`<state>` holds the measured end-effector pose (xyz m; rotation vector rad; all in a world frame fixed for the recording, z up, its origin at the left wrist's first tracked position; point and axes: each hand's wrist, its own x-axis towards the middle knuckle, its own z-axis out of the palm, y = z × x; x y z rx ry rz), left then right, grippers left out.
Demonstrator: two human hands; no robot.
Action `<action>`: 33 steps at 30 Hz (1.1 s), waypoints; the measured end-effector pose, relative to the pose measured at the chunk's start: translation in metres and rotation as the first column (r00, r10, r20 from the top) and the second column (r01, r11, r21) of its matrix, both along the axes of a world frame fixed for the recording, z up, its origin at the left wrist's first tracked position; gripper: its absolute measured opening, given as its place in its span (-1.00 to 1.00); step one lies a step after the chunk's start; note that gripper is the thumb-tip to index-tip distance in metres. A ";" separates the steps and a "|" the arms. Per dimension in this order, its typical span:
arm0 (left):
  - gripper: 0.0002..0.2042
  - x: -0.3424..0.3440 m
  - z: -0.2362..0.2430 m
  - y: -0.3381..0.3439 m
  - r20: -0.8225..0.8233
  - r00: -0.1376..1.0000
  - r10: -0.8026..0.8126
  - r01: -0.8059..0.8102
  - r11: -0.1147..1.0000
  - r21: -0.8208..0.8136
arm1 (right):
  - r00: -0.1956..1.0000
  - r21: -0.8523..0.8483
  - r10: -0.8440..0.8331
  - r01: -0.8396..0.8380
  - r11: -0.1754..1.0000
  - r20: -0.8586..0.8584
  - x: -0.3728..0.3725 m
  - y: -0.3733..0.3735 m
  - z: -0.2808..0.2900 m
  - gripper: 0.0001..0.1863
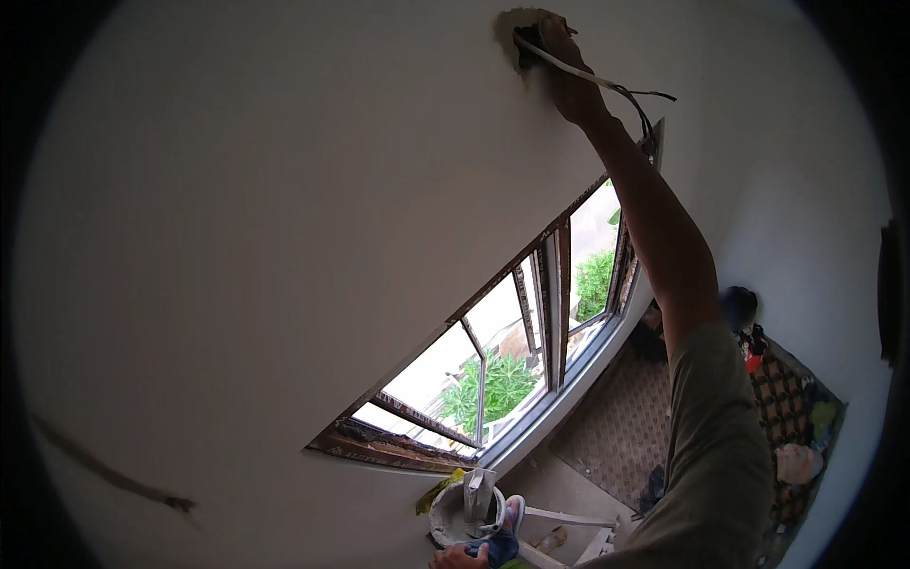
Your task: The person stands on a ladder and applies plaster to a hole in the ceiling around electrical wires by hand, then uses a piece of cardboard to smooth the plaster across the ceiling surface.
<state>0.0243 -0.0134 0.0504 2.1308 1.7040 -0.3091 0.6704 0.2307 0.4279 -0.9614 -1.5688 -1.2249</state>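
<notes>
High on the pale wall, my right hand point(569, 83) is raised at a rough hole point(527, 45) ringed by a darker patch. Its fingers are bent at the hole's edge, and what they press or hold is too dark to make out. A pale cable point(559, 63) comes out of the hole, crosses the hand and splits into dark loose ends. Low in the view, my left hand point(460, 558) is closed at the near rim of a bucket point(438, 520) smeared with grey-white material. A flat-sided, plaster-coated tool point(480, 488) stands in the bucket.
Below the hole is a brown-framed window point(555, 313) with open sashes and plants outside. White bars point(569, 518), perhaps a ladder's, are beside a sandalled foot point(515, 510). A patterned mat point(616, 417) and assorted items lie on the floor. Another cable point(114, 482) sticks out at lower left.
</notes>
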 end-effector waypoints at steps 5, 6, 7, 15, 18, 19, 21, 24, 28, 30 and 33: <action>-0.42 -0.004 0.000 0.000 -0.049 0.997 -0.056 0.054 0.998 -0.040 | 0.979 -0.047 -0.136 0.130 0.990 -0.152 0.007 -0.002 -0.052 -0.43; -0.42 -0.006 -0.001 -0.002 -0.061 0.996 -0.063 0.062 0.998 -0.023 | 0.978 -0.054 -0.128 0.120 0.991 -0.162 0.002 0.002 -0.045 -0.43; -0.42 -0.006 -0.003 -0.004 -0.072 0.995 -0.069 0.069 0.998 0.000 | 0.978 -0.055 -0.118 0.110 0.992 -0.171 -0.004 0.004 -0.033 -0.43; -0.42 0.017 0.040 0.007 -0.072 0.997 0.023 -0.034 0.988 -0.151 | 0.984 -0.038 -0.066 0.060 0.997 -0.164 0.014 0.003 -0.056 -0.44; -0.42 0.014 0.036 0.005 -0.075 0.997 0.015 -0.025 0.991 -0.135 | 0.974 -0.053 -0.061 0.050 0.997 -0.219 -0.002 -0.001 -0.047 -0.46; -0.41 0.011 0.031 0.001 -0.074 0.997 -0.002 -0.005 0.995 -0.096 | 0.971 -0.054 -0.050 0.038 0.998 -0.232 -0.009 -0.002 -0.033 -0.46; -0.40 0.013 0.029 0.000 -0.060 0.998 -0.009 0.006 0.998 -0.056 | 0.971 -0.106 0.018 -0.044 0.993 -0.240 -0.012 -0.008 0.007 -0.52; -0.38 0.012 0.034 -0.001 -0.054 0.998 0.011 -0.016 0.997 -0.078 | 0.968 -0.075 0.123 -0.143 0.987 -0.221 -0.013 -0.006 -0.006 -0.52; -0.40 0.012 0.035 0.004 -0.083 0.997 0.006 -0.017 0.991 -0.133 | 0.971 -0.025 -0.117 0.114 0.993 -0.210 0.012 0.007 -0.067 -0.46; -0.41 0.012 0.033 0.003 -0.091 0.996 0.000 -0.012 0.991 -0.131 | 0.977 -0.005 -0.104 0.105 0.994 -0.185 0.010 0.006 -0.059 -0.45; -0.45 0.006 0.022 0.002 -0.066 0.998 -0.003 -0.001 0.998 -0.070 | 0.988 0.101 0.054 -0.040 0.994 -0.144 0.000 0.013 0.009 -0.51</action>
